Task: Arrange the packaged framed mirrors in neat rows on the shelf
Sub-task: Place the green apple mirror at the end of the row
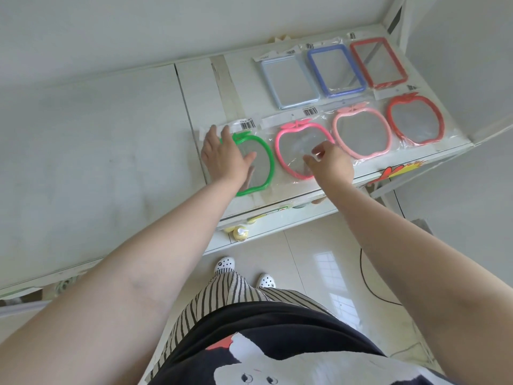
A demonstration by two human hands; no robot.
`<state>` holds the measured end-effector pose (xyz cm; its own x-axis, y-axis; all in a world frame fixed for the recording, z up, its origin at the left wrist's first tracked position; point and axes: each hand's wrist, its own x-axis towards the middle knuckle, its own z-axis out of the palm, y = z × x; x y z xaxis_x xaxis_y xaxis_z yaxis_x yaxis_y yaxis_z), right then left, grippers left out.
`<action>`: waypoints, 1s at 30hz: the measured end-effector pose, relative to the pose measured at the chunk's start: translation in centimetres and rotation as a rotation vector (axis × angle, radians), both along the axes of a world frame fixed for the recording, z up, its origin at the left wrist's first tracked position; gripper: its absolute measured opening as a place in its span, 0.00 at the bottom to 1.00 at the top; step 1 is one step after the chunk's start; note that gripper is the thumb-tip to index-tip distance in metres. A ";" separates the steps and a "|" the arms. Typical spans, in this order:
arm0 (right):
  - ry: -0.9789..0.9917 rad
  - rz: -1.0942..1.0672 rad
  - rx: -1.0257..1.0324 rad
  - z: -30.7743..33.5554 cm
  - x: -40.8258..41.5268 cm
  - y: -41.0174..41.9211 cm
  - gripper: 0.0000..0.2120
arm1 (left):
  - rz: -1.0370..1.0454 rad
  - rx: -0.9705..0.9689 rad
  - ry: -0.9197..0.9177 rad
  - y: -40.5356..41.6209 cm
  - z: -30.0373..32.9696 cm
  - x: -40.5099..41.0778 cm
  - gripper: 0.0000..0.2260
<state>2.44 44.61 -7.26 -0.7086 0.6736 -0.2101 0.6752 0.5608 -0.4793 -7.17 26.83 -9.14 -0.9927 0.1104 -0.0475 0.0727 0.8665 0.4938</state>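
Left hand (222,157) lies flat on green mirror (258,165); right hand (331,162) seemingly pinches pink mirror (291,151) wrap.

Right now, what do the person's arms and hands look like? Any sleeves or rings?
Both arms are bare to the frame's edge, with no sleeves showing. The left hand and right hand wear no gloves, rings, watches or bracelets that I can see.
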 end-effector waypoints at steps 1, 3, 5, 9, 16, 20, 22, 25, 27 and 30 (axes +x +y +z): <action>0.019 0.006 0.017 -0.3 0.2 0.6 0.18 | -0.038 -0.048 -0.048 0.6 -0.3 0.5 0.39; 0.003 0.044 0.049 -1.1 0.6 1.2 0.27 | -0.068 -0.132 -0.126 1.4 -0.9 1.1 0.44; -0.020 0.093 0.068 -1.9 1.0 1.1 0.32 | -0.061 -0.181 -0.172 1.7 -1.6 1.6 0.46; -0.030 0.119 0.110 -3.2 1.1 0.3 0.26 | -0.074 -0.229 -0.187 1.7 -2.2 2.1 0.47; -0.024 0.103 0.099 -3.6 0.6 0.1 0.26 | -0.075 -0.242 -0.183 1.8 -2.1 2.1 0.47; -0.007 0.121 0.079 -3.5 0.6 0.3 0.26 | -0.069 -0.238 -0.185 1.8 -2.0 2.1 0.47; 0.006 0.124 0.069 -3.4 0.6 0.4 0.25 | -0.067 -0.234 -0.182 1.8 -2.0 2.1 0.47; 0.009 0.125 0.071 -3.4 0.6 0.4 0.26 | -0.063 -0.221 -0.181 1.8 -2.0 2.2 0.47; 0.004 0.131 0.086 -3.4 0.6 0.3 0.27 | -0.062 -0.215 -0.182 1.9 -2.0 2.3 0.47; 0.005 0.130 0.095 -3.4 0.6 0.3 0.26 | -0.062 -0.209 -0.178 1.8 -1.9 2.3 0.47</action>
<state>3.09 44.92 -10.66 -0.7920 0.5928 -0.1460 0.5917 0.6865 -0.4226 -4.85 28.64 -11.09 -0.9584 0.1401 -0.2486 0.0569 0.9476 0.3143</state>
